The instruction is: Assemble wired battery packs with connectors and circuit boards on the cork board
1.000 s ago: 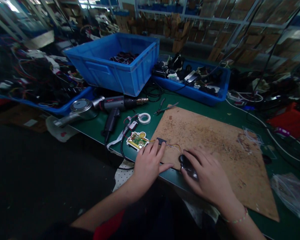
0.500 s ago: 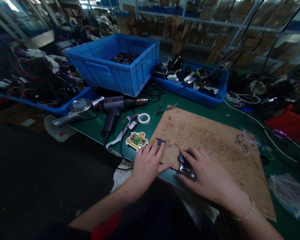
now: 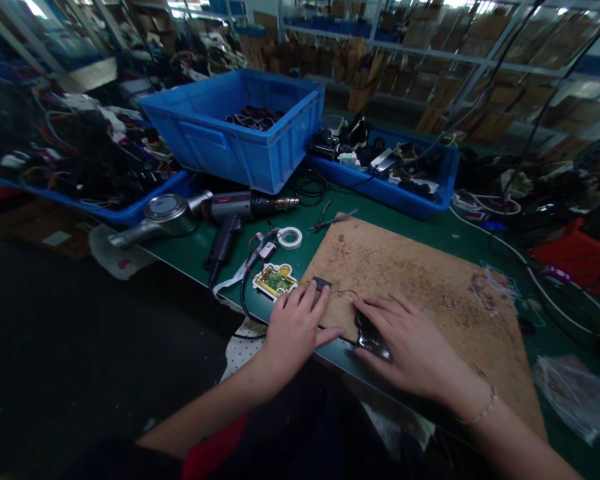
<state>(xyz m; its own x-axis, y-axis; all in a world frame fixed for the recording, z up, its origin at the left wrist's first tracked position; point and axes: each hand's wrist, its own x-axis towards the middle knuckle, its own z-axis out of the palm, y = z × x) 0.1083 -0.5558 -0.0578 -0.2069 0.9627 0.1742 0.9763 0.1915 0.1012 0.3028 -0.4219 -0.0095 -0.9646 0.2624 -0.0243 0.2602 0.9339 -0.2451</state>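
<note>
One set of thin wires [image 3: 341, 294] could tear loose if the left hand [image 3: 295, 327], thumb apart, fingertips pressing the black block [image 3: 321, 283] on the board [image 3: 410, 260], and the right hand [image 3: 413, 343], cupping the black case [image 3: 373, 341] at the board's near edge, clamping unclear, separate; the heat gun's [image 3: 233, 208] red marking is unreadable.

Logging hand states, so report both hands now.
Left hand: open, touching the small black module.
Right hand: holding the glossy black part between thumb and fingers.

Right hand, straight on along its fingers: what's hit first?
Likely the thin wires just ahead of the right hand's fingertips, then the black module. Height over the board is hard to judge from one view.
</note>
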